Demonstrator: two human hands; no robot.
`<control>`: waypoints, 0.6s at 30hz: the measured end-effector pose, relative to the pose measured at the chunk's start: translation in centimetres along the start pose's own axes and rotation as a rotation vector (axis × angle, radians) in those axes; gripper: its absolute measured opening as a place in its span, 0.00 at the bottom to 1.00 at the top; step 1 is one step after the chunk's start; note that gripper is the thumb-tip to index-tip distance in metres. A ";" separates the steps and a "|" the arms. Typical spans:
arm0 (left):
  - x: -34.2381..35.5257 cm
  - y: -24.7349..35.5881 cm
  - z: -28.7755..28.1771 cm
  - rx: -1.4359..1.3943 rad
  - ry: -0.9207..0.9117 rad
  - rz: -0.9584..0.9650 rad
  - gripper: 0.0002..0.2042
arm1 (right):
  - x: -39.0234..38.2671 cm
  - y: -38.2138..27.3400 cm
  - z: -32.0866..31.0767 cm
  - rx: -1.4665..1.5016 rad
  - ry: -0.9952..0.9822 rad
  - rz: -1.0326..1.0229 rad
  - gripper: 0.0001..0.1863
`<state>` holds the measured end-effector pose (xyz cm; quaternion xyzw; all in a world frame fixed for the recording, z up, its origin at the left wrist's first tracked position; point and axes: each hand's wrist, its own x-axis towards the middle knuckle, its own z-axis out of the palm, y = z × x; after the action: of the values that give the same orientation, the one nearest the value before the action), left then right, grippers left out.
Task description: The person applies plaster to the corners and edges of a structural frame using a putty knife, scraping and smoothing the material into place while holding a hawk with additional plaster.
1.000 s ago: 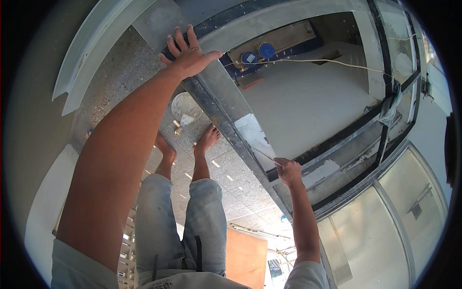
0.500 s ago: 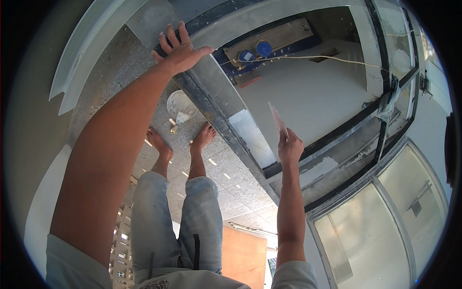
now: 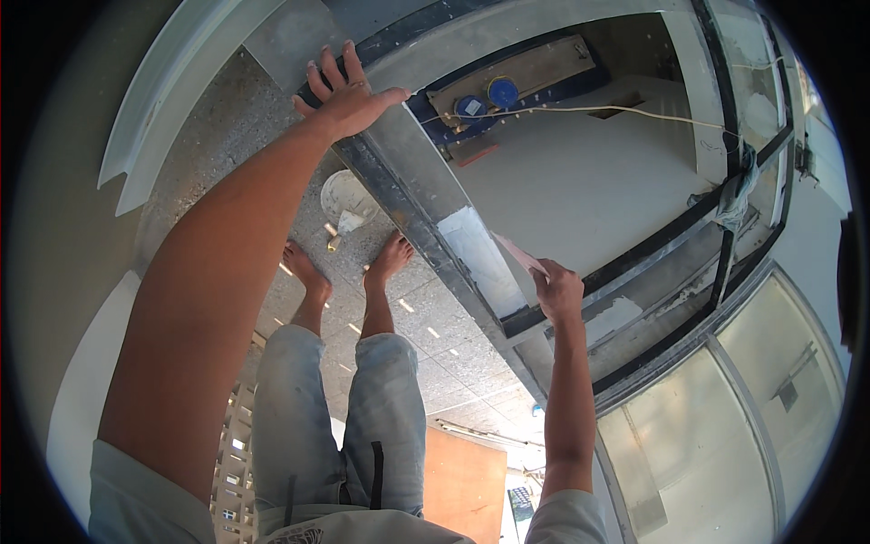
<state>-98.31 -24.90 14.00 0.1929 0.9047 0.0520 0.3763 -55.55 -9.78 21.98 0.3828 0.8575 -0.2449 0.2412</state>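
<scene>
My left hand [image 3: 349,100] rests with spread fingers on a grey and dark metal frame [image 3: 408,208] at the upper middle. To the lower right, my right hand [image 3: 557,290] is closed on a thin, flat, pinkish scraper [image 3: 517,251], its blade angled up-left beside a white smeared patch [image 3: 471,238] along the frame's inner edge. A round white bucket [image 3: 340,192] with a pale tool [image 3: 349,220] in it sits on the speckled floor below the frame, beyond my bare feet.
Inside the opening are blue round containers [image 3: 503,92] on a board and a pale cord [image 3: 616,111]. Crossbars with bundled cloth [image 3: 739,195] stand right, above frosted panels [image 3: 689,426]. A white channel piece [image 3: 145,109] is upper left, an orange board [image 3: 462,480] at the bottom.
A second ago the scraper lay low along the white patch. My right hand then rose with it tipped upright and has now come partly back down toward the frame. My left hand stays put.
</scene>
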 end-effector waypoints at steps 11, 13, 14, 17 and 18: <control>-0.2 0.8 -0.4 -0.031 -0.017 0.015 0.64 | -2.4 6.4 3.1 -0.629 -0.371 -0.622 0.01; -0.2 1.2 -0.9 -0.027 -0.017 0.004 0.64 | -1.8 5.9 3.4 -0.598 -0.287 -0.612 0.01; -0.3 1.1 -0.6 -0.030 -0.030 -0.001 0.64 | -1.9 5.3 3.4 -0.570 -0.214 -0.590 0.01; -0.4 0.7 -0.3 -0.036 -0.034 -0.003 0.64 | -1.6 3.3 3.5 -0.484 -0.061 -0.566 0.02; -0.3 0.8 -0.4 -0.047 -0.031 0.005 0.64 | -1.3 2.7 3.5 -0.488 -0.063 -0.563 0.02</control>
<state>-98.16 -24.26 14.67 0.1871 0.8969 0.0713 0.3944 -51.94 -11.00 19.50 0.0554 0.9546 -0.1015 0.2746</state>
